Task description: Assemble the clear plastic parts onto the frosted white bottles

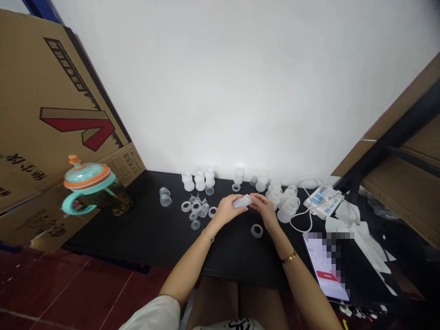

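Observation:
My left hand (228, 209) and my right hand (264, 210) meet over the black table (165, 233), both pinching a small translucent plastic bottle-shaped part (242, 201) by its ends. A clear silicone ring (256, 230) lies just below my right hand. To the left of my left hand sit several small clear rings and valve pieces (195, 208). Frosted pump bottles (200, 181) stand in a row along the wall, and more are clustered (285, 204) beyond my right hand.
A white pump unit (323, 201) with a looped white tube sits at the right, near white paper (357, 233) and a tablet with a pixelated screen (325, 268). A teal-and-orange lidded cup (90, 179) stands before a cardboard panel (58, 105) at the left.

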The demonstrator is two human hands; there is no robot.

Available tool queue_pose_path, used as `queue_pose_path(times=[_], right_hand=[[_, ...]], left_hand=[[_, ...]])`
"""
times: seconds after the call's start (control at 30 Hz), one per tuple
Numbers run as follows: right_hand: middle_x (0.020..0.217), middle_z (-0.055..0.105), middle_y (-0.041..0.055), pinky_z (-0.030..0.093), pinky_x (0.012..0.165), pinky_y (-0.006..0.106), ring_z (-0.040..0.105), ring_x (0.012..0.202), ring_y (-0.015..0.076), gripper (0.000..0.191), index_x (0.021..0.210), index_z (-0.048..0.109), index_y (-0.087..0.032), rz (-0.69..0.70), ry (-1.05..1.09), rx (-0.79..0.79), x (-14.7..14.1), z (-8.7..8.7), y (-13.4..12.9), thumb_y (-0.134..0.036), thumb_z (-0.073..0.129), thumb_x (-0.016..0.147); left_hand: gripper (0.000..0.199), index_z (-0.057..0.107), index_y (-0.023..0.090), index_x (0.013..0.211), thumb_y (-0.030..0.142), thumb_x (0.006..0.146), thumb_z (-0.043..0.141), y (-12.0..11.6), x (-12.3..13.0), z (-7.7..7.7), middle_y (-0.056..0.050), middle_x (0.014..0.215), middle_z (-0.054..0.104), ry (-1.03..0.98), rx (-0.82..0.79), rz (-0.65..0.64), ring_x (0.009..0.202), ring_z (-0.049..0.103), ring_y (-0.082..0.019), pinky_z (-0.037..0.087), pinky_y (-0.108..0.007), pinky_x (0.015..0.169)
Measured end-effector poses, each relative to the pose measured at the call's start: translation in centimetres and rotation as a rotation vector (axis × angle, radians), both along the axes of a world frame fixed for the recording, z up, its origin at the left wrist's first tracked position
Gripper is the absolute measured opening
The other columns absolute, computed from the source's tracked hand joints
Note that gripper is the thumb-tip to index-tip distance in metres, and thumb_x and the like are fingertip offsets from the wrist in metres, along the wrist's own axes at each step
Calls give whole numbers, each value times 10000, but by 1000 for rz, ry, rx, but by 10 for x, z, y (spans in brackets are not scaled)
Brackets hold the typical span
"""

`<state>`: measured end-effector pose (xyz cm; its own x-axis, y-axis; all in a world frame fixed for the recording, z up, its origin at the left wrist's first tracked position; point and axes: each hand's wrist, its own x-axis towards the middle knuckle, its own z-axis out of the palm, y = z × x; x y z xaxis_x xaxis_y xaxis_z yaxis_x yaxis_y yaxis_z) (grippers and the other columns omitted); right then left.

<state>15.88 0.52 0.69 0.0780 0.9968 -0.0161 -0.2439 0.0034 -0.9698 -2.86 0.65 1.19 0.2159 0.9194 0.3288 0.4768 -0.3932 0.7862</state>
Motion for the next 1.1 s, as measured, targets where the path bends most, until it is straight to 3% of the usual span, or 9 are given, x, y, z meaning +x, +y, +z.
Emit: queue_pose_path(times=[0.77,1.1], right_hand=[[931,755,51,612,708,309,677,742,166,450,904,782,-190,-11,-82,-5,3,-1,1,-542,882,642],[954,760,53,624,777,340,700,835,195,417,914,780,-195,-2,-59,13,3,-2,0,-522,874,672]], left_hand=[[488,732,227,1181,346,725,858,-4,0,6,-58,1206,750,57,10,-1,1107,697,-268,520,-386,995],[476,741,232,1175,330,723,854,-4,-1,8,-61,1190,755,47,6,7,1093,701,-269,524,-392,993]])
